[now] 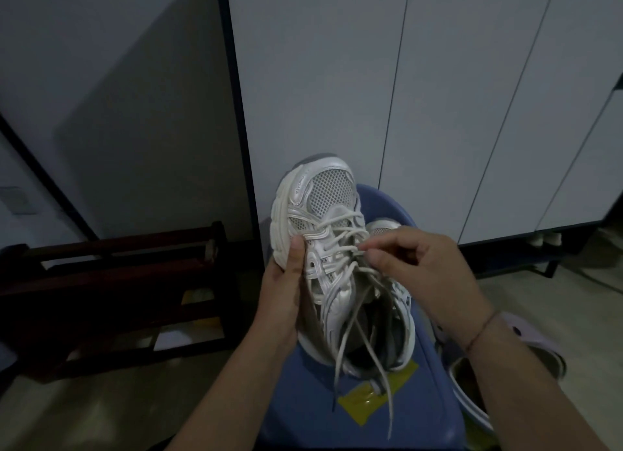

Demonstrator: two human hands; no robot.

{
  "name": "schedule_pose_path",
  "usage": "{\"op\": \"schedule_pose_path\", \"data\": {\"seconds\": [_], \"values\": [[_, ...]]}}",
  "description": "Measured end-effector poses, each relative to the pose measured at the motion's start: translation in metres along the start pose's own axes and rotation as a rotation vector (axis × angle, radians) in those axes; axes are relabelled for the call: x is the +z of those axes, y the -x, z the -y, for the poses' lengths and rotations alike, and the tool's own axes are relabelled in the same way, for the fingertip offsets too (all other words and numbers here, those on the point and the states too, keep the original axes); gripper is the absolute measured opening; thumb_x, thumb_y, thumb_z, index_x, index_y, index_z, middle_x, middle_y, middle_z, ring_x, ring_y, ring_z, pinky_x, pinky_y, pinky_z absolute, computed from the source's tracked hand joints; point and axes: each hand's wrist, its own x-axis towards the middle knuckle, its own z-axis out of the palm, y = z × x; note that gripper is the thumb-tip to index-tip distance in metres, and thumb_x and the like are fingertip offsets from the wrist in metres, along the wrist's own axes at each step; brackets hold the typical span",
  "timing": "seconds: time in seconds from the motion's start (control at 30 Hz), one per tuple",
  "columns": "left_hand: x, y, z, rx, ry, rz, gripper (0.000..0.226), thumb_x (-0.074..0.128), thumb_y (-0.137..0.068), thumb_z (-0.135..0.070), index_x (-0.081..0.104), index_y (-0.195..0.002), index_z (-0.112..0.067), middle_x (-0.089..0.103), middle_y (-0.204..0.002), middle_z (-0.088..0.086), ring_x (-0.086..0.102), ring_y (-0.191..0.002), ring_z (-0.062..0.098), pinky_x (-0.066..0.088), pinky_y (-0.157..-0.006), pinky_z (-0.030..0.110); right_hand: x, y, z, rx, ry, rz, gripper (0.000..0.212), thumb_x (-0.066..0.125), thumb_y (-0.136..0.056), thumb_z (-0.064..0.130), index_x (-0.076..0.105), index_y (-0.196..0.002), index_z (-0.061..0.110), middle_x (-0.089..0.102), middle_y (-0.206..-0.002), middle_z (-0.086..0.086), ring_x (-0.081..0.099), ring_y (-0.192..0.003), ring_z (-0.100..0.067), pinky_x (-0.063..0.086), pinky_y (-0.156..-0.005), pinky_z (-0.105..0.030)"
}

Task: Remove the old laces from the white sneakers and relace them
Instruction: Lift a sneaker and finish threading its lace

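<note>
Two white sneakers are at the blue stool [303, 403] in front of me. My left hand [285, 292] grips the near sneaker [323, 194] by its side, thumb pressed on top. Its toe points away from me, toward the white cupboard doors [455, 96]. My right hand [418, 265] pinches a lace [349, 250] where it crosses the middle of the shoe. The other sneaker [381, 226] peeks out behind that hand. Loose lace ends hang down over yellow tape [364, 403] on the stool.

Mesh-topped glossy sneaker [323, 221], cloth laces [350, 248]
</note>
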Motion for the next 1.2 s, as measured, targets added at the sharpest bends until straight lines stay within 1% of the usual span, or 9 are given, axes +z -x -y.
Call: {"op": "schedule_pose_path", "data": {"seconds": [0.13, 0.27, 0.33, 0.5, 0.67, 0.8, 0.9, 1.03, 1.2], "values": [[0.001, 0.000, 0.001, 0.000, -0.022, 0.031, 0.053, 0.061, -0.073, -0.048, 0.065, -0.117, -0.019, 0.076, -0.101, 0.001, 0.073, -0.091, 0.015, 0.058, -0.067, 0.022, 0.002, -0.001, -0.004, -0.073, 0.199, 0.000, 0.014, 0.076, -0.076, 0.017, 0.072, -0.080, 0.030, 0.062, -0.072, 0.007, 0.057, -0.068, -0.009, 0.047, -0.066, -0.016], [0.000, 0.000, 0.005, -0.024, -0.073, 0.009, 0.070, 0.066, -0.064, -0.057, 0.065, -0.122, -0.017, 0.075, -0.108, 0.003, 0.071, -0.100, 0.018, 0.057, -0.087, 0.033, 0.001, -0.003, -0.003, -0.050, 0.358, 0.035, 0.024, 0.068, -0.084, 0.013, 0.060, -0.072, 0.032, 0.060, -0.070, 0.014, 0.056, -0.070, 0.002, 0.041, -0.065, -0.006], [-0.002, -0.003, 0.005, -0.046, -0.045, -0.019, 0.069, 0.064, -0.067, -0.057, 0.064, -0.123, -0.016, 0.074, -0.110, 0.005, 0.071, -0.101, 0.020, 0.056, -0.092, 0.038, -0.003, -0.003, -0.001, 0.060, 0.124, 0.047, 0.018, 0.061, -0.089, 0.015, 0.061, -0.071, 0.021, 0.058, -0.062, 0.011, 0.053, -0.057, 0.000, 0.040, -0.059, -0.007], [-0.004, -0.008, 0.000, -0.101, 0.056, -0.014, 0.061, 0.058, -0.075, -0.054, 0.065, -0.122, -0.016, 0.076, -0.104, 0.003, 0.073, -0.092, 0.016, 0.058, -0.066, 0.025, -0.004, -0.002, -0.006, 0.366, -0.911, -0.015, 0.017, 0.052, -0.082, 0.022, 0.058, -0.079, 0.006, 0.045, -0.060, -0.002, 0.043, -0.053, -0.010, 0.039, -0.049, -0.019], [-0.007, -0.005, 0.000, -0.060, -0.026, -0.009, 0.061, 0.061, -0.074, -0.053, 0.065, -0.123, -0.016, 0.075, -0.108, 0.005, 0.071, -0.100, 0.020, 0.055, -0.089, 0.036, -0.001, -0.002, -0.001, 0.139, -0.111, -0.026, 0.026, 0.052, -0.092, 0.034, 0.057, -0.080, 0.012, 0.050, -0.063, 0.003, 0.044, -0.049, -0.002, 0.037, -0.049, -0.011], [-0.006, -0.004, 0.002, -0.038, -0.072, -0.006, 0.076, 0.068, -0.062, -0.059, 0.064, -0.125, -0.017, 0.073, -0.112, 0.006, 0.070, -0.104, 0.022, 0.053, -0.096, 0.040, 0.003, -0.001, -0.003, -0.106, 0.347, 0.022, 0.031, 0.054, -0.085, 0.049, 0.055, -0.075, 0.020, 0.052, -0.078, 0.007, 0.051, -0.072, -0.006, 0.039, -0.065, -0.010], [-0.006, -0.004, 0.002, -0.042, -0.069, -0.009, 0.074, 0.069, -0.064, -0.058, 0.063, -0.125, -0.016, 0.073, -0.113, 0.006, 0.070, -0.104, 0.022, 0.055, -0.094, 0.039, 0.007, -0.002, -0.006, -0.065, 0.162, 0.072, 0.024, 0.058, -0.091, 0.026, 0.052, -0.069, 0.019, 0.051, -0.066, 0.012, 0.048, -0.062, -0.002, 0.039, -0.062, -0.011], [-0.010, -0.008, 0.001, -0.075, 0.008, -0.030, 0.063, 0.060, -0.074, -0.052, 0.063, -0.125, -0.015, 0.073, -0.112, 0.009, 0.070, -0.104, 0.025, 0.058, -0.088, 0.038, -0.009, -0.006, 0.005, 0.212, -0.821, -0.069, 0.032, 0.053, -0.085, 0.029, 0.051, -0.055, 0.017, 0.044, -0.059, 0.001, 0.041, -0.053, -0.010, 0.040, -0.052, -0.019], [-0.015, -0.011, -0.004, -0.015, 0.042, -0.093, 0.067, 0.061, -0.077, -0.055, 0.059, -0.131, -0.016, 0.070, -0.121, 0.007, 0.066, -0.113, 0.024, 0.047, -0.104, 0.046, -0.024, -0.006, 0.004, 0.033, -0.228, -0.144, 0.025, 0.066, -0.078, 0.048, 0.061, -0.072, 0.025, 0.057, -0.066, 0.005, 0.050, -0.063, -0.012, 0.045, -0.063, -0.025]]}}
